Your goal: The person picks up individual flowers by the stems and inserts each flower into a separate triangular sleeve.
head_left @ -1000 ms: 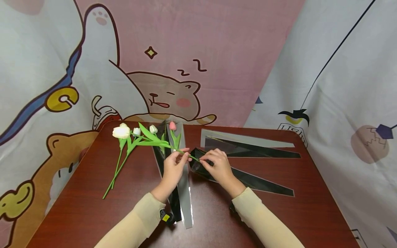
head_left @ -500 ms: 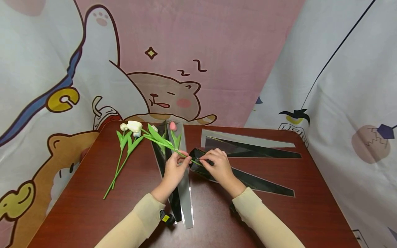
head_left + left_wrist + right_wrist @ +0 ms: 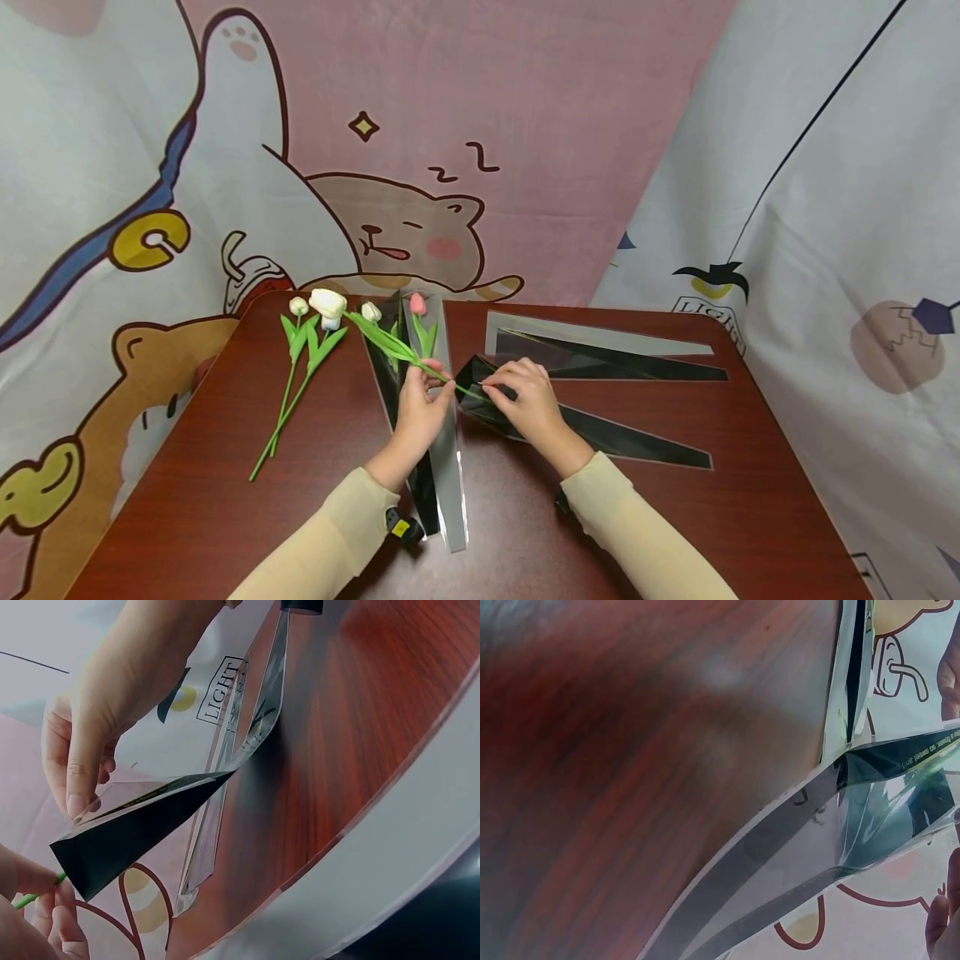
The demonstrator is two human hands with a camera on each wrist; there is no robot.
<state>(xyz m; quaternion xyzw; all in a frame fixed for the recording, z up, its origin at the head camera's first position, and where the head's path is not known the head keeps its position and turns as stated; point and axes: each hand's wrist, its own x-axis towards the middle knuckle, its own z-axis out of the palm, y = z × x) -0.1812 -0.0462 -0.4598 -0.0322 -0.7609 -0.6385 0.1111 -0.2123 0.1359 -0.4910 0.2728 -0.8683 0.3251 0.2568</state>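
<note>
My left hand (image 3: 422, 408) pinches the green stem of a white artificial tulip (image 3: 327, 302), whose head points to the far left. The stem's lower end reaches into the mouth of a black-and-clear flower sleeve (image 3: 637, 437); its tip is hidden inside. With thumb and fingertips, my right hand (image 3: 531, 404) pinches the rim of that mouth. In the left wrist view, the sleeve's dark corner (image 3: 127, 847) lies between both hands, a bit of green stem (image 3: 26, 900) showing at the left fingers. The right wrist view shows the sleeve's clear film (image 3: 892, 806) bulging apart.
Two more tulips (image 3: 288, 400) lie at left. Beneath my left forearm are flat sleeves (image 3: 450, 500), with a pink tulip (image 3: 417, 305) and a small white tulip (image 3: 371, 312) at their far end. More sleeves (image 3: 615, 358) lie at back right on the brown table (image 3: 187, 517).
My left hand has shifted the held tulip towards the right, bringing its head from the far left to above the lying tulips and its stem further into the sleeve. The right hand stays put.
</note>
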